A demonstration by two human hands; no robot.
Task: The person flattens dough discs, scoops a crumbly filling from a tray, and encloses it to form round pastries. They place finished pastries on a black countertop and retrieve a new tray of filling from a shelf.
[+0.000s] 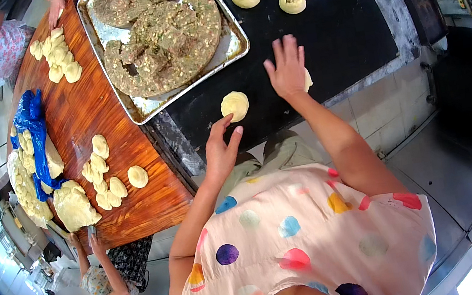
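Just this side of the metal tray [232, 43], the round dough disc [235, 105] lies at the loosely parted left hand's [221, 151] fingertips, nearer it than the wide-spread right hand [288, 74].

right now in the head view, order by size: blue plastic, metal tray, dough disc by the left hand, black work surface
Black work surface
Metal tray
Blue plastic
Dough disc by the left hand

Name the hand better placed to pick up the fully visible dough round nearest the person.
Left hand looks better placed: it is right at the edge of that dough round. The right hand is farther off, spread open, partly hiding another dough piece.
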